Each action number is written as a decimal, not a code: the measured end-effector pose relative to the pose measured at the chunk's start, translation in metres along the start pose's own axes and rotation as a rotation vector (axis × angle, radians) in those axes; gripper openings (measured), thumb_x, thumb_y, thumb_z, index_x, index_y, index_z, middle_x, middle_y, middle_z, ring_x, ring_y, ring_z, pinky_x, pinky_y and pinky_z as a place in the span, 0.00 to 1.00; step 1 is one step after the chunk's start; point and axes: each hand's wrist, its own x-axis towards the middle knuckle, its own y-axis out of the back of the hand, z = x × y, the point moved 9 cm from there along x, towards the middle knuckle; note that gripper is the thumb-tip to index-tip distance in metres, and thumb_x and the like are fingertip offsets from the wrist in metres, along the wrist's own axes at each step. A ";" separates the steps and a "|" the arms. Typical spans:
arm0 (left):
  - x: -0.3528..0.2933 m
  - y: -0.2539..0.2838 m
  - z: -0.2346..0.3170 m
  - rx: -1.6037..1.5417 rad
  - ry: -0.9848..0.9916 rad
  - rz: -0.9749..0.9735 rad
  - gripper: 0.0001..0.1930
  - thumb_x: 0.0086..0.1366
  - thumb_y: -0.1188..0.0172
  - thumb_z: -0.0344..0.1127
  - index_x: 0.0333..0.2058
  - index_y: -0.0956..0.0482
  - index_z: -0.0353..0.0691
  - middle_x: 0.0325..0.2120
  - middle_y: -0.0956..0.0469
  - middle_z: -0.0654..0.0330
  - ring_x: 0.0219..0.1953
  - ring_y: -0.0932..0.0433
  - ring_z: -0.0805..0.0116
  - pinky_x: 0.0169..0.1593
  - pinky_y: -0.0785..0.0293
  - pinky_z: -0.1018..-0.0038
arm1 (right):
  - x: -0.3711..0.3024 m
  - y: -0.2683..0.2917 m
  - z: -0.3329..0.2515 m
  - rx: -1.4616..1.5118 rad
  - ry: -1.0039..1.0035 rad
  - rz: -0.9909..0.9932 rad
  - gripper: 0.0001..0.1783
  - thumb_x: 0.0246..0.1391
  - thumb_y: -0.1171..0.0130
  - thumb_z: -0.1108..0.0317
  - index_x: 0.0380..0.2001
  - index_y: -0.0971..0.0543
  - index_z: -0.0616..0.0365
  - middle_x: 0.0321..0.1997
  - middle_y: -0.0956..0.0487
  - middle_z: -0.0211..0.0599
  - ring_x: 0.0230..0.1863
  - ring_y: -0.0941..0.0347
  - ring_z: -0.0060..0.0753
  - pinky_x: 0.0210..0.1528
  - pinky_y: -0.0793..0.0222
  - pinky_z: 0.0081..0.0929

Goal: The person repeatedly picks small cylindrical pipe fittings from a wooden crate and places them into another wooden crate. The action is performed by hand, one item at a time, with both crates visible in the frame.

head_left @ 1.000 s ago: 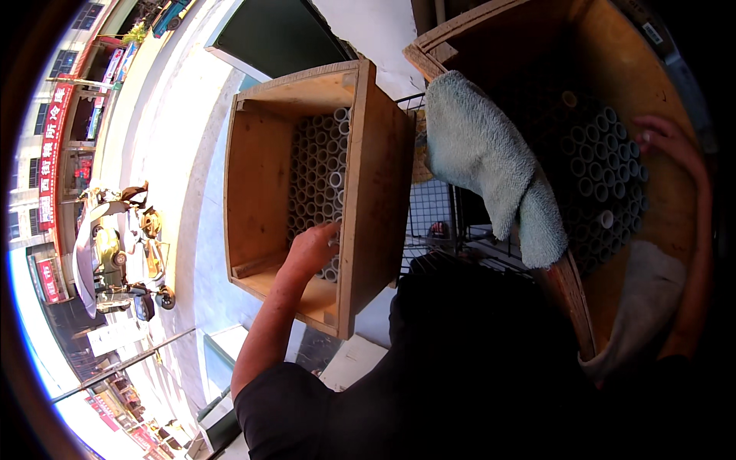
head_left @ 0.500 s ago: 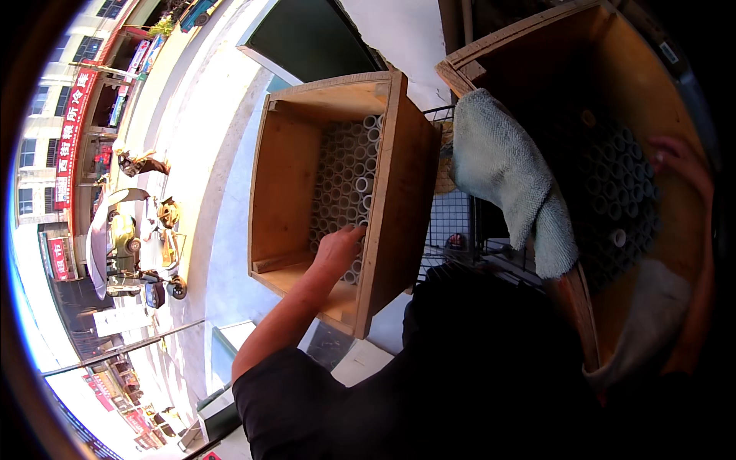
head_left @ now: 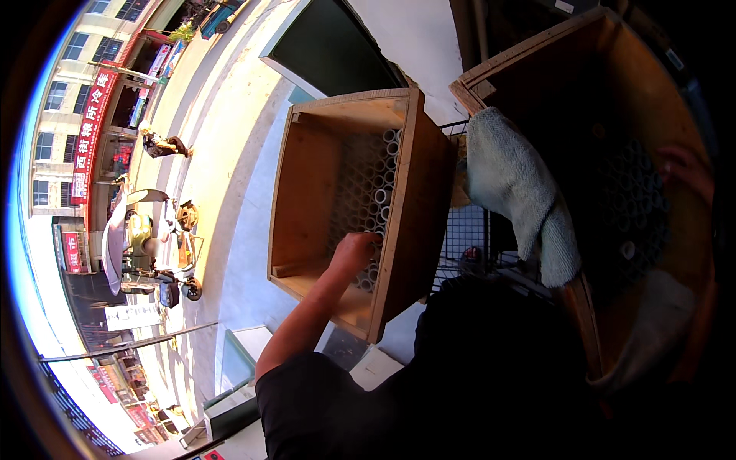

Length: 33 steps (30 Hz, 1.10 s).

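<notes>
Two wooden boxes, both holding many upright, round, pale tubes, stand side by side. My left hand (head_left: 356, 254) reaches into the left box (head_left: 416, 222), its fingers curled together at the tubes (head_left: 381, 196) along the right wall. Whatever those fingertips hold, if anything, I cannot make out. Inside the darker right box (head_left: 529, 50), my right hand (head_left: 685, 170) is by the right wall at the edge of the tubes there (head_left: 629, 184). Its fingers look apart in the shadow, with nothing visible between them. A light grey-green towel (head_left: 517, 188) drapes over that box's left wall.
Under and between the boxes is a black wire rack (head_left: 460, 238). A dark green panel with a pale edge (head_left: 333, 50) stands beyond the left box. Far left lies a sunlit street with a person (head_left: 161, 144) and a canopied scooter (head_left: 138, 238).
The whole view has shifted, so the boxes and hands appear farther right and slightly lower. Both hands stay at nearly the same spots in their boxes. The right box looks darker.
</notes>
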 end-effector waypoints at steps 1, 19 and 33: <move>0.000 0.003 -0.002 -0.005 0.021 0.008 0.15 0.47 0.47 0.25 0.36 0.20 0.41 0.27 0.23 0.47 0.32 0.23 0.51 0.36 0.26 0.63 | -0.001 0.001 0.001 -0.003 -0.021 0.021 0.25 0.56 0.48 0.63 0.56 0.36 0.56 0.40 0.25 0.35 0.37 0.27 0.25 0.41 0.29 0.25; -0.005 0.159 0.071 -0.560 -0.084 0.543 0.12 0.54 0.45 0.19 0.38 0.22 0.35 0.30 0.23 0.67 0.33 0.28 0.83 0.38 0.29 0.82 | -0.007 -0.007 -0.008 0.023 -0.019 0.044 0.24 0.55 0.47 0.62 0.54 0.34 0.57 0.39 0.25 0.34 0.35 0.27 0.24 0.38 0.29 0.24; 0.004 0.211 0.297 -0.332 -0.731 0.417 0.14 0.52 0.41 0.19 0.39 0.22 0.37 0.31 0.20 0.57 0.32 0.21 0.71 0.37 0.23 0.78 | -0.012 -0.011 -0.023 -0.051 -0.072 0.125 0.22 0.55 0.46 0.63 0.52 0.32 0.59 0.36 0.25 0.33 0.32 0.27 0.24 0.34 0.29 0.24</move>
